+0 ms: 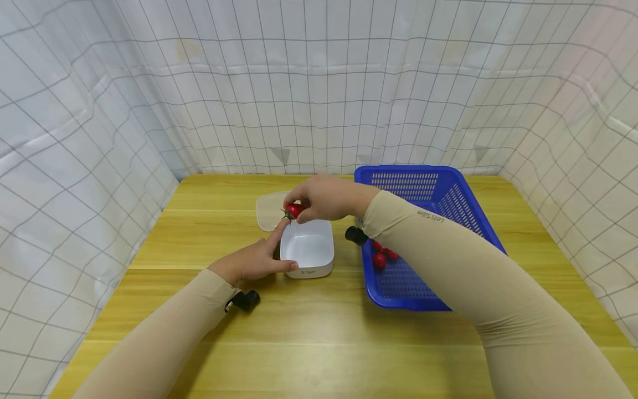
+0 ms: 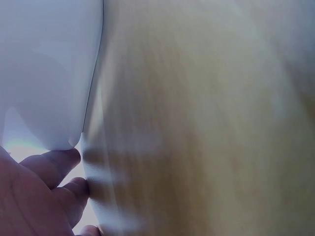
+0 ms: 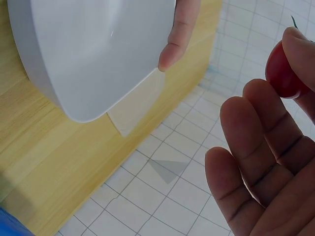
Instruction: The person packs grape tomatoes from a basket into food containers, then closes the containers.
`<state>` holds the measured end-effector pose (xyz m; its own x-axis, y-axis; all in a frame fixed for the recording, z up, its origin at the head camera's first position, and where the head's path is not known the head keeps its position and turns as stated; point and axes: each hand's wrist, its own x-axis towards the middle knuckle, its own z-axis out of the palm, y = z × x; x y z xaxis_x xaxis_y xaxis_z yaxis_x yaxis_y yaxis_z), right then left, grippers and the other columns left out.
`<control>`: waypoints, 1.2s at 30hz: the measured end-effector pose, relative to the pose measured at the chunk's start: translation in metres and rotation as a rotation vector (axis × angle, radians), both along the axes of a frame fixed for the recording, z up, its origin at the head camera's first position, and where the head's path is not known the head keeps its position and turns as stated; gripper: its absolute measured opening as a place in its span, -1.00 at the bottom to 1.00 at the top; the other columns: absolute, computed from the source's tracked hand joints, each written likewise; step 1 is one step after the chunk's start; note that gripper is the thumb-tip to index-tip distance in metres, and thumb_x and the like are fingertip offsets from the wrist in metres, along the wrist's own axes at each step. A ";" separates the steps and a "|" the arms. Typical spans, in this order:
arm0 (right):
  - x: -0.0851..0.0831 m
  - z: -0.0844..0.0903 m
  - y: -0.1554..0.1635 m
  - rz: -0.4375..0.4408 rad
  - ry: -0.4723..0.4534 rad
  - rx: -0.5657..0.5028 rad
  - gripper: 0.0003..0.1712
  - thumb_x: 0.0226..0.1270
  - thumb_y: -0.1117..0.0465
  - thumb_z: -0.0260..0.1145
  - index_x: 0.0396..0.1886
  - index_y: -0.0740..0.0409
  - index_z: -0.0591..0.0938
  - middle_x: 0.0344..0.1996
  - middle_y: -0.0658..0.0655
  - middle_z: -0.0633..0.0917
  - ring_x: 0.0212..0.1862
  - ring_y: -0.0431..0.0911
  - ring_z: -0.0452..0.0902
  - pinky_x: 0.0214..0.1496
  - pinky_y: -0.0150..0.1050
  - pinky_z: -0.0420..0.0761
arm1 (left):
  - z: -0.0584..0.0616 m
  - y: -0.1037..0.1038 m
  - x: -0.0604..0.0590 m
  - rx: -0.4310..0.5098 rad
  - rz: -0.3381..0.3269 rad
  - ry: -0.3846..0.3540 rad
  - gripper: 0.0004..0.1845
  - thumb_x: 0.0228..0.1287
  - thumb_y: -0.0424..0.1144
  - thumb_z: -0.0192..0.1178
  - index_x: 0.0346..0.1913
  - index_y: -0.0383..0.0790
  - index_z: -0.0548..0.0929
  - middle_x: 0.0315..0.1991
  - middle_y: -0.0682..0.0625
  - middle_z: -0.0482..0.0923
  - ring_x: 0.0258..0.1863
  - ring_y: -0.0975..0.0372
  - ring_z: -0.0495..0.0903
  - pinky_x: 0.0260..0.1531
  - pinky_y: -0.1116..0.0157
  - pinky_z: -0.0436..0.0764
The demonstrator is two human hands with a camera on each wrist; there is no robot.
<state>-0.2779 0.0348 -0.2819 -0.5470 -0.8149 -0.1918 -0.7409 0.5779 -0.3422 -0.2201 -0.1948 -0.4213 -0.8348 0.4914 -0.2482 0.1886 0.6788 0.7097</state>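
A small red tomato (image 1: pixel 294 211) with a green stem is pinched between the thumb and fingers of my right hand (image 1: pixel 329 197), just above the far left corner of a white square box (image 1: pixel 324 270). In the right wrist view the tomato (image 3: pixel 280 73) sits at the fingertips, the other fingers spread loosely below it. My left hand (image 1: pixel 254 260) holds the box around its left side, thumb at the near rim and index finger at the far left corner. The box's visible inside is bare and white. The left wrist view shows fingertips at the box's wall (image 2: pixel 49 73).
A pale flat lid (image 1: pixel 268 211) lies behind the box, partly covered by it. To the right stands a blue plastic basket (image 1: pixel 399 303) with several red tomatoes (image 1: pixel 379 261); my right forearm crosses over it. Gridded white curtains (image 1: pixel 319 111) surround the wooden table (image 1: pixel 299 354).
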 end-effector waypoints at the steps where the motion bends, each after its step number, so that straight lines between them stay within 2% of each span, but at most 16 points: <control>1: 0.000 0.000 0.000 0.001 0.002 0.002 -0.54 0.52 0.08 0.39 0.35 -0.05 0.65 -0.04 -0.02 0.81 -0.01 -0.18 0.69 0.10 -0.24 0.66 | 0.000 0.000 0.000 0.005 -0.002 -0.001 0.28 0.34 0.29 0.32 0.71 0.12 -0.46 0.72 -0.23 -0.15 0.64 -0.18 0.10 0.61 -0.25 0.11; 5: -0.001 -0.001 0.000 0.006 0.015 0.008 -0.49 0.51 0.06 0.39 0.41 -0.07 0.63 -0.10 -0.01 0.80 -0.06 -0.16 0.67 0.00 -0.25 0.67 | 0.000 0.001 0.000 0.028 -0.011 0.000 0.27 0.34 0.26 0.34 0.71 0.10 -0.43 0.72 -0.20 -0.13 0.65 -0.16 0.08 0.61 -0.25 0.10; 8: -0.002 0.000 0.000 0.000 0.019 0.013 -0.48 0.52 0.05 0.38 0.43 -0.09 0.62 -0.15 -0.02 0.79 -0.11 -0.15 0.65 -0.07 -0.26 0.66 | -0.001 0.001 0.000 0.037 -0.015 0.014 0.25 0.35 0.23 0.35 0.72 0.07 -0.38 0.70 -0.23 -0.03 0.64 -0.16 0.11 0.60 -0.26 0.11; 16: -0.004 0.000 0.006 -0.045 -0.009 -0.009 -0.44 0.54 0.01 0.37 0.47 -0.08 0.58 -0.09 0.00 0.77 -0.08 -0.14 0.64 -0.03 -0.24 0.67 | 0.000 0.002 0.000 0.036 -0.010 0.009 0.23 0.36 0.19 0.34 0.72 0.03 -0.38 0.66 -0.29 0.00 0.61 -0.16 0.16 0.59 -0.24 0.15; 19: -0.005 0.002 0.013 -0.070 -0.015 -0.029 -0.43 0.54 -0.01 0.36 0.48 -0.08 0.56 -0.13 -0.01 0.77 -0.14 -0.13 0.65 -0.08 -0.23 0.66 | 0.000 0.002 0.000 0.037 -0.003 0.011 0.23 0.35 0.18 0.35 0.72 0.03 -0.35 0.63 -0.30 0.07 0.57 -0.17 0.21 0.58 -0.23 0.17; 22: -0.009 0.004 0.024 -0.135 -0.014 -0.069 -0.43 0.54 -0.02 0.36 0.48 -0.10 0.56 -0.16 -0.02 0.78 -0.17 -0.12 0.66 -0.11 -0.20 0.67 | -0.001 0.002 0.000 0.027 0.004 0.021 0.23 0.35 0.17 0.36 0.72 0.02 -0.34 0.63 -0.32 0.09 0.57 -0.19 0.23 0.58 -0.24 0.18; 25: -0.017 0.007 0.044 -0.236 0.002 -0.112 -0.43 0.54 -0.03 0.35 0.48 -0.13 0.56 -0.13 -0.01 0.78 -0.14 -0.10 0.66 -0.06 -0.16 0.68 | -0.002 0.003 -0.001 0.018 0.008 0.025 0.22 0.36 0.15 0.36 0.72 0.02 -0.34 0.63 -0.33 0.08 0.58 -0.20 0.21 0.59 -0.24 0.15; 30: -0.042 0.004 0.098 -0.417 0.035 -0.152 -0.41 0.56 -0.01 0.33 0.51 -0.08 0.52 -0.02 0.12 0.76 -0.10 0.00 0.63 0.03 -0.06 0.63 | -0.002 0.003 0.000 -0.002 0.025 0.025 0.23 0.34 0.17 0.37 0.72 0.06 -0.34 0.64 -0.34 0.07 0.58 -0.22 0.20 0.59 -0.25 0.15; 33: -0.057 -0.005 0.137 -0.510 0.040 -0.129 -0.42 0.57 0.02 0.31 0.50 0.02 0.53 0.08 0.25 0.75 -0.01 0.09 0.67 0.11 0.05 0.63 | -0.002 0.002 0.000 -0.018 0.037 0.020 0.23 0.33 0.21 0.36 0.72 0.11 -0.34 0.63 -0.34 0.08 0.55 -0.26 0.23 0.56 -0.28 0.19; 36: -0.066 -0.015 0.169 -0.553 0.032 -0.033 -0.43 0.55 0.07 0.32 0.45 0.16 0.56 0.16 0.36 0.72 0.12 0.21 0.67 0.24 0.18 0.61 | -0.002 0.001 0.001 -0.038 0.045 0.016 0.23 0.31 0.27 0.35 0.72 0.17 -0.33 0.61 -0.36 0.11 0.52 -0.29 0.25 0.51 -0.31 0.24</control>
